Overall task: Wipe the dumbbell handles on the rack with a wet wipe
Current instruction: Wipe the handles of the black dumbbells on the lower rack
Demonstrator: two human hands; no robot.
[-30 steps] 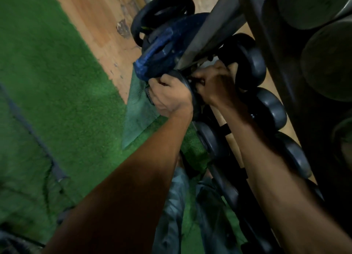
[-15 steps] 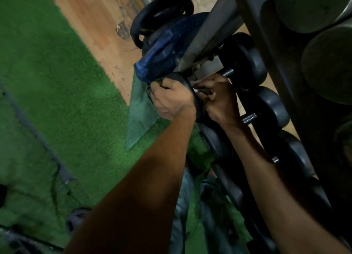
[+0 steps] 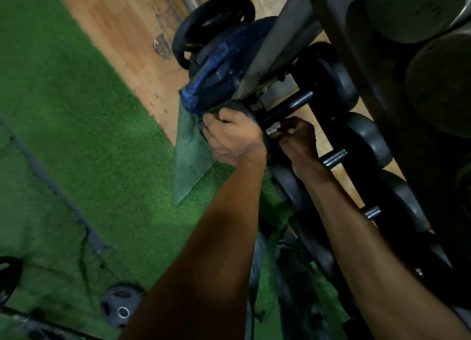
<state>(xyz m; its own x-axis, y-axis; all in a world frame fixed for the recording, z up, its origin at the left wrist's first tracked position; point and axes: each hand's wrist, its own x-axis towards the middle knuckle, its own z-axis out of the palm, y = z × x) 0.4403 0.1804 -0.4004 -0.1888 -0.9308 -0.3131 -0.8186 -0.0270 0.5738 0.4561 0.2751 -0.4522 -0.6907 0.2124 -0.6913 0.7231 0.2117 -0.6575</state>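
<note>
Black dumbbells lie in a row on the low shelf of the rack (image 3: 339, 31). My left hand (image 3: 232, 138) grips the near head of the top dumbbell (image 3: 257, 125), fingers curled over its edge. My right hand (image 3: 295, 140) is closed on a small white wet wipe (image 3: 273, 130) and presses it against the near end of that dumbbell's dark handle (image 3: 288, 105). The handle's far part is bare and runs up to its round head (image 3: 328, 79). Below, two further dumbbell handles (image 3: 334, 158) show short metal stubs beside my right forearm.
A blue weight plate (image 3: 216, 77) and a black plate (image 3: 211, 26) lean against the rack's end, just above my left hand. Green turf (image 3: 76, 135) covers the floor on the left, wood floor (image 3: 122, 26) beyond. A small plate (image 3: 119, 306) lies on the turf at the bottom.
My right hand slid down the handle toward its near end, baring the far part of the bar; the white wipe now shows at my fingers. My left hand kept its hold.
</note>
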